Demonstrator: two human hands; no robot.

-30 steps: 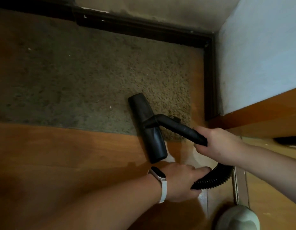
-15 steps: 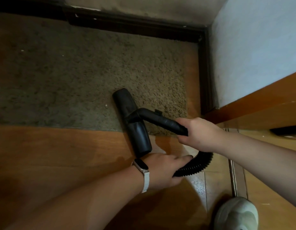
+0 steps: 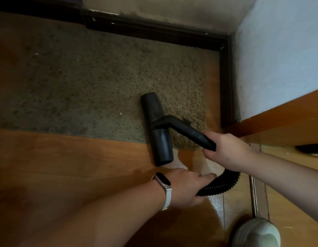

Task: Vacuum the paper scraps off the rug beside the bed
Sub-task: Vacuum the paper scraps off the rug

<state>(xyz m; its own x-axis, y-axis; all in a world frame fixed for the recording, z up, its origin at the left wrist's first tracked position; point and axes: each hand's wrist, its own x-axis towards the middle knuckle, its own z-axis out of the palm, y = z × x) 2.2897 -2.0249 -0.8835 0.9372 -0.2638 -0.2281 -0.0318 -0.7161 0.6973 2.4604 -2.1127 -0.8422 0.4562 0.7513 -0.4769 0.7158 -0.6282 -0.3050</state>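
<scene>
Wood floor (image 3: 65,161), orange-brown, glossy, glare patch near bottom centre. Dark baseboard (image 3: 154,32) along far wall, turning corner at right and running down toward wooden bed frame (image 3: 279,118). Far wall (image 3: 172,8) beige, stained dark near base. Pale bluish-white surface (image 3: 283,50) above frame at right. Dim light, left side in shadow. Floorboard seams visible lower right.

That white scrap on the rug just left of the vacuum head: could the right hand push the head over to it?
Probably yes. The right hand grips the wand, the vacuum head sits close beside the scrap, and only bare rug lies between them.
</scene>
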